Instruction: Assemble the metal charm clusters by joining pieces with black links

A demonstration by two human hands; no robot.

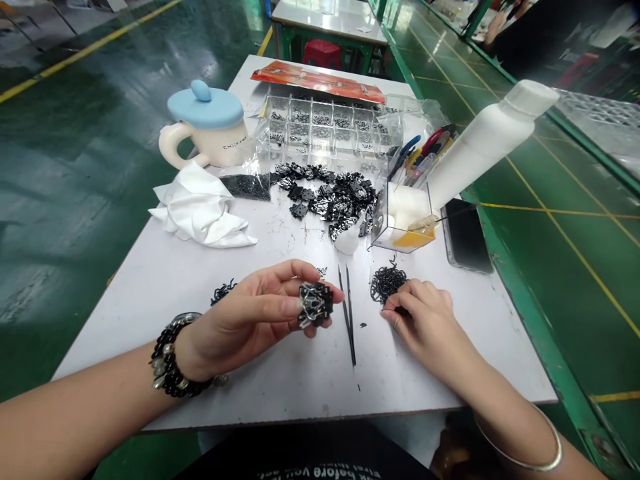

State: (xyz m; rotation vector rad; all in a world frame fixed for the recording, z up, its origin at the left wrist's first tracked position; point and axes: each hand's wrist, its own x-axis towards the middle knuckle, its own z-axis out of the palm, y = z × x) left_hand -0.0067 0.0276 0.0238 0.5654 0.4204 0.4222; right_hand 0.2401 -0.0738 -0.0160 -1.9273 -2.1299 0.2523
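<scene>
Between the thumb and fingers of my left hand (265, 300) is a small black part with silvery metal pieces (315, 305), lifted over the white table. My right hand (430, 320) is down at the table, thumb and forefinger pinched together at the edge of a pile of small black rings (387, 283). Whether anything is in that pinch is too small to make out. Dark tweezers (349, 320) lie between the two hands, tips toward me or away I cannot tell. Another small black heap (223, 291) is partly hidden behind my left hand.
Behind the hands lie many black and metal parts (345, 200), with a clear compartment box (320, 133) beyond. A crumpled white cloth (197, 210) and a blue-lidded mug (210, 127) stand left. On the right are a clear tool holder (405, 220), a white bottle (487, 143) and a phone (467, 237).
</scene>
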